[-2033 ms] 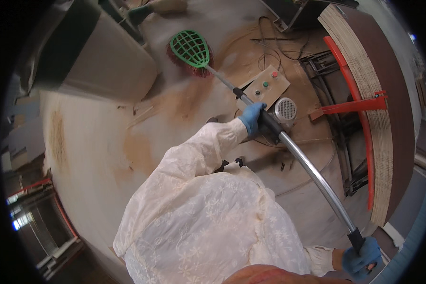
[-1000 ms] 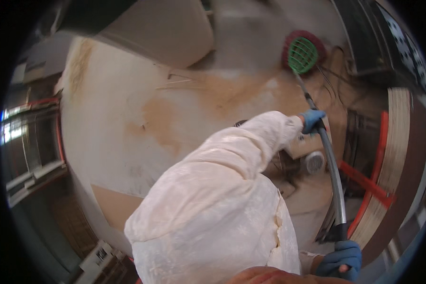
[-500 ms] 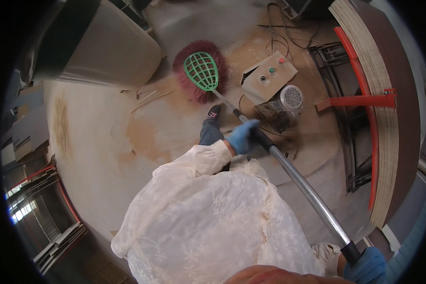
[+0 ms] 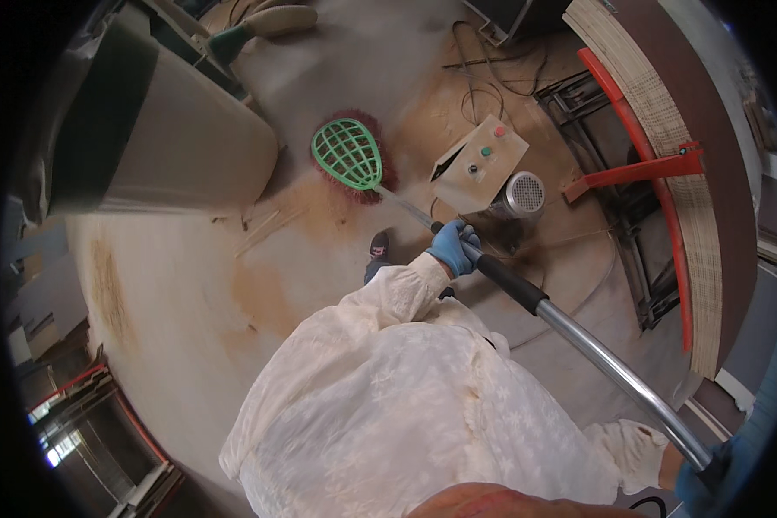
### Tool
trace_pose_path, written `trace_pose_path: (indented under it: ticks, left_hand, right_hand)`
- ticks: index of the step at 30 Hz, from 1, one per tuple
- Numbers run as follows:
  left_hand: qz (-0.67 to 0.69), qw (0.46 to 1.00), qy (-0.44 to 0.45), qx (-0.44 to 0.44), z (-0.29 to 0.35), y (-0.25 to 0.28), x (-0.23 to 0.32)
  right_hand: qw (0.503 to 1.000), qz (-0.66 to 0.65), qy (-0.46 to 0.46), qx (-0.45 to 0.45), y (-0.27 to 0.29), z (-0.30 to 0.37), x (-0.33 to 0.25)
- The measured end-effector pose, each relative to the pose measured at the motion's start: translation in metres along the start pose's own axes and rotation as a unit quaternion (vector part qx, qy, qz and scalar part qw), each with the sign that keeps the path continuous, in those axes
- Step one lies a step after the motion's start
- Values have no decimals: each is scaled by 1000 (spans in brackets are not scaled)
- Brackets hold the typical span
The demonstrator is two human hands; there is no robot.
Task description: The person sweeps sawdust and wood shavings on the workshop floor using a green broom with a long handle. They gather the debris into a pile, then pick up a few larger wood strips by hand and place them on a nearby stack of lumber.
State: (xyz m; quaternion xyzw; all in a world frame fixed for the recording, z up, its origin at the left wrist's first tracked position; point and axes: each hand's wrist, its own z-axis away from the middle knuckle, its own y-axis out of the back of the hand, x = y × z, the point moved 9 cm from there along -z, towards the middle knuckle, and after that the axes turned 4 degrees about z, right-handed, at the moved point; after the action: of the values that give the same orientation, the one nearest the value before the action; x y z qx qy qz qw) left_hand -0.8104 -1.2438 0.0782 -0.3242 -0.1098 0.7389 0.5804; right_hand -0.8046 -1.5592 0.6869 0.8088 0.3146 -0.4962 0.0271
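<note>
A long-handled broom (image 4: pixel 609 367) runs diagonally in front of me, its metal pole fitted with a black sleeve. At its far end a green lattice head (image 4: pixel 347 154) rests on dark red bristles (image 4: pixel 387 168) against the floor. My left hand (image 4: pixel 454 248), in a blue glove, is closed round the pole just ahead of the black sleeve. My right hand (image 4: pixel 706 479), also gloved in blue, holds the black top end of the pole at the lower right; its fingers are partly lost in the dark rim.
Beyond the pole stand a beige control box (image 4: pixel 479 164) with buttons and a motor (image 4: pixel 524 193). Cables (image 4: pixel 492 78) trail behind them. Stacked boards (image 4: pixel 695 224) with a red metal frame (image 4: pixel 639 177) line the right. A large pale bin-like body (image 4: pixel 190 129) fills the upper left.
My right hand and the pole's top end have moved toward the lower right. The black sleeve now lies behind my left hand, nearer my body. The whole view has shifted slightly.
</note>
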Motion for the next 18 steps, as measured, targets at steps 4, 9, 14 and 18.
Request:
trace_pose_path:
  ticks: [4, 9, 14, 18]
  left_hand:
    - [-15, 1000, -11, 4, 50, -78, 45]
    - [-66, 997, -17, -30, 53, -167, 127]
    - [-110, 994, -21, 17, 27, -228, 182]
    - [-158, 987, -15, 3, -10, -295, 214]
  right_hand:
    - [993, -116, 18, 22, -39, -19, 8]
    - [951, -304, 37, 42, -83, -37, 40]
    - [922, -380, 49, 61, -112, -57, 85]
    - [895, -438, 64, 58, -126, -80, 128]
